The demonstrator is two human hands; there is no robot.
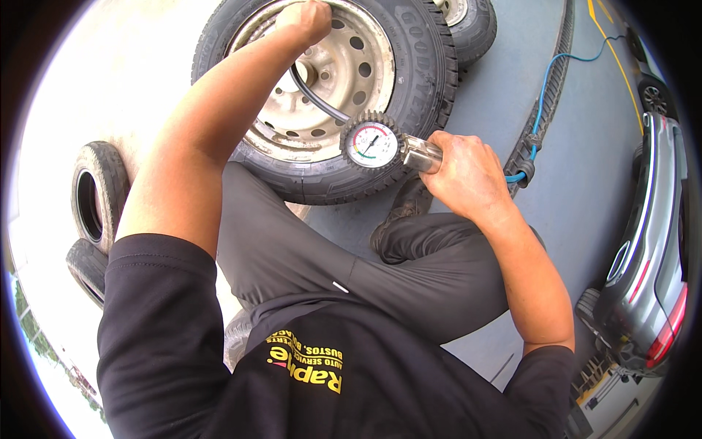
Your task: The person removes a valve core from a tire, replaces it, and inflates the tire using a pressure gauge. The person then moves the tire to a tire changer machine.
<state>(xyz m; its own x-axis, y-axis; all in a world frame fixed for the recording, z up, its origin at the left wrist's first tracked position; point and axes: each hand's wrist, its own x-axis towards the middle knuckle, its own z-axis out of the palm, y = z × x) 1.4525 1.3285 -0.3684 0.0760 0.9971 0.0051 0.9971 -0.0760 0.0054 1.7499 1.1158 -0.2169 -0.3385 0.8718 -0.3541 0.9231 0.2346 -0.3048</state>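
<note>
A wheel (358, 55), a black tyre on a worn cream steel rim, stands in front of my legs. My right hand (468, 172) is wrapped round the metal handle of a tyre inflator (423, 154). Its round dial gauge (371, 144), in a ribbed black guard, faces up over the tyre's near sidewall. From the gauge a black hose (322, 104) curves across the rim and disappears behind my left forearm. My left hand (306, 22) is closed at the rim's far edge; what its fingers hold is hidden.
A blue air hose (540, 110) runs from beside my right hand toward the far right. Another wheel (474, 33) is behind the first. Loose tyres (102, 192) stand at the left. A grey car (643, 241) is parked at the right. My boot (401, 212) is close to the wheel.
</note>
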